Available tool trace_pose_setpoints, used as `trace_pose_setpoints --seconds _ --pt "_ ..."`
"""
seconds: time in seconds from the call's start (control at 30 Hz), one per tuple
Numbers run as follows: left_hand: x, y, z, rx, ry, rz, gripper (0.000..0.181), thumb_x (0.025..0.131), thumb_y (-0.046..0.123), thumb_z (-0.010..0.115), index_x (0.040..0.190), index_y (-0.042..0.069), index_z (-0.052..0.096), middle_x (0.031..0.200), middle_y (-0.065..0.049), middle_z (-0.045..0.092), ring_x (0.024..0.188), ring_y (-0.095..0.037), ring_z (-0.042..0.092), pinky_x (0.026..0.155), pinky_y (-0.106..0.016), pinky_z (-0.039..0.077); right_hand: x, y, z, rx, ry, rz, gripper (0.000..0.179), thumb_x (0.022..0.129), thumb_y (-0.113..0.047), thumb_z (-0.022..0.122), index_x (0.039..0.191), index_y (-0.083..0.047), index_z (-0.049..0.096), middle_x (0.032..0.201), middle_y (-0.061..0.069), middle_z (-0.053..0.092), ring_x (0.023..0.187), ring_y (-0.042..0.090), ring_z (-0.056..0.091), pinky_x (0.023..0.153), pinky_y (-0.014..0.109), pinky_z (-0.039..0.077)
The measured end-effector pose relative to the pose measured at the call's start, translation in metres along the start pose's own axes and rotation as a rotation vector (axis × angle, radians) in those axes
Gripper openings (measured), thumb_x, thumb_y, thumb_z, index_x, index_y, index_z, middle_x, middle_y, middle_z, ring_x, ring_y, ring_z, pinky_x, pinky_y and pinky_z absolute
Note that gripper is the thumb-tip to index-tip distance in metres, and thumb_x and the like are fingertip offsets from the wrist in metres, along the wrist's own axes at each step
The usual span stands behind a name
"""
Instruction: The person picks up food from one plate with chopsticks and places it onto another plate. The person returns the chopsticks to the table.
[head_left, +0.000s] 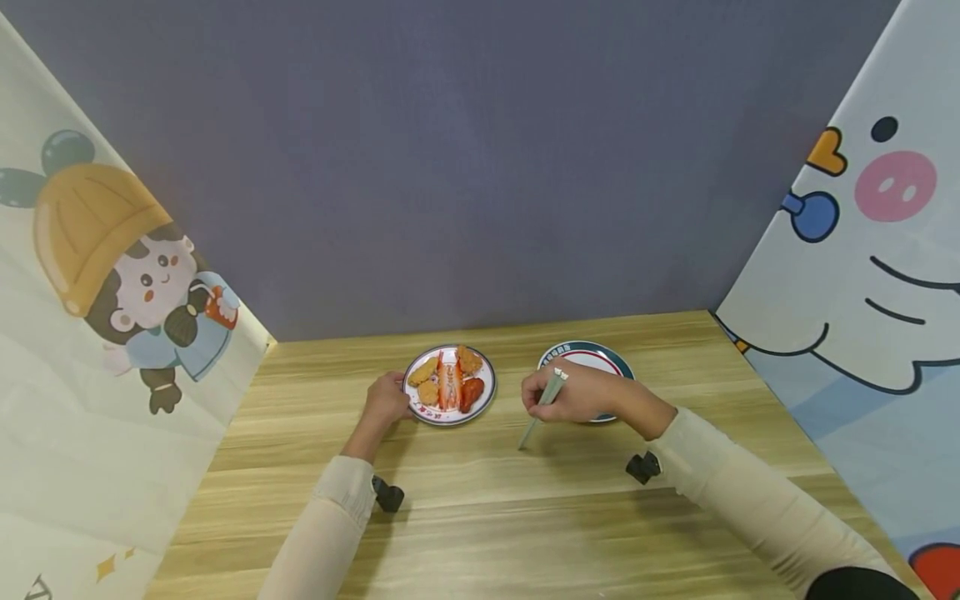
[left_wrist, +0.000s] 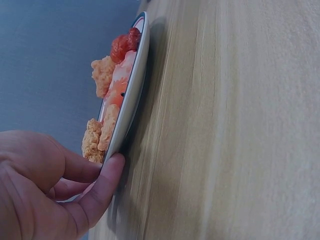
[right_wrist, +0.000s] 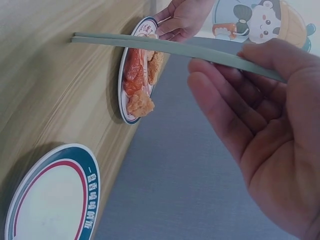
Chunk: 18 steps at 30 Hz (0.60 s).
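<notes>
My left hand (head_left: 388, 398) pinches the left rim of a white plate (head_left: 448, 422) with a dark blue edge. On this plate lie several golden fried chicken pieces (head_left: 469, 360), a red-and-white strip (head_left: 450, 383) and a glossy red chicken piece (head_left: 471, 393). My right hand (head_left: 585, 392) holds a pair of pale green chopsticks (right_wrist: 165, 47), their tips together and pointing down close over the table. Nothing is between the tips. Beneath and behind the right hand sits a second plate (right_wrist: 75, 155) with a teal rim and red ring, partly hidden by that hand in the head view.
The wood-grain table (head_left: 487, 533) ends at a grey-blue panel (head_left: 480, 167) behind the plates. Cartoon-printed panels stand at the left (head_left: 45, 400) and right (head_left: 862, 292). A small black wrist camera (head_left: 642, 467) sits at the right cuff, another (head_left: 388, 495) at the left.
</notes>
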<state>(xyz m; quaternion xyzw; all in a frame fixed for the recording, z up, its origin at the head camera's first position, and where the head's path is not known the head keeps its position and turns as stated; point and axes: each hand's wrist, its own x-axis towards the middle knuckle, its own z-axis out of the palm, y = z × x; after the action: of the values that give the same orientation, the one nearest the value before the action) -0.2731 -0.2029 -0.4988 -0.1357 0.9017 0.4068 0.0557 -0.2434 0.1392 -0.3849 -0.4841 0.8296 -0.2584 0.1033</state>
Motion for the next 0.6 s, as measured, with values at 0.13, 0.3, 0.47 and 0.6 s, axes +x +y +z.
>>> trace_pose_setpoints --seconds 0.13,0.3,0.47,0.6 --pt "0.0009 -0.0013 0.0004 0.002 0.004 0.009 0.062 0.079 -0.013 0.061 0.14 -0.007 0.053 0.125 -0.031 0.064 0.098 -0.035 0.069 0.065 -0.026 0.066 0.0011 0.0001 -0.0002 -0.013 0.006 -0.004 0.011 0.088 -0.01 0.072 0.08 -0.017 0.068 0.068 -0.015 0.058 0.063 -0.004 0.047 0.055 0.014 0.044" --pt "0.0034 -0.0021 0.0013 -0.011 -0.003 -0.002 0.06 0.081 -0.013 0.06 0.14 -0.007 0.053 0.124 -0.032 0.064 0.085 -0.029 0.07 0.058 -0.024 0.065 0.0029 -0.0021 -0.0012 -0.02 0.011 -0.022 0.011 0.088 -0.009 0.072 0.08 -0.016 0.068 0.067 -0.015 0.059 0.062 -0.004 0.045 0.054 0.014 0.043" --pt "0.0044 -0.002 0.0015 -0.02 -0.009 -0.018 0.06 0.082 -0.013 0.059 0.141 -0.006 0.053 0.123 -0.032 0.064 0.074 -0.023 0.069 0.056 -0.024 0.065 0.0027 0.0 0.0009 -0.014 0.052 -0.01 0.009 0.094 -0.011 0.069 0.085 -0.015 0.069 0.072 -0.015 0.06 0.064 -0.003 0.048 0.057 0.015 0.047" --pt "0.0046 -0.0016 0.0015 -0.017 -0.003 -0.02 0.06 0.082 -0.012 0.059 0.141 -0.006 0.053 0.124 -0.031 0.064 0.077 -0.024 0.069 0.057 -0.024 0.065 0.0032 0.0062 0.0038 0.023 0.139 -0.002 0.007 0.097 -0.012 0.066 0.092 -0.014 0.069 0.075 -0.008 0.064 0.065 -0.001 0.05 0.056 0.017 0.049"
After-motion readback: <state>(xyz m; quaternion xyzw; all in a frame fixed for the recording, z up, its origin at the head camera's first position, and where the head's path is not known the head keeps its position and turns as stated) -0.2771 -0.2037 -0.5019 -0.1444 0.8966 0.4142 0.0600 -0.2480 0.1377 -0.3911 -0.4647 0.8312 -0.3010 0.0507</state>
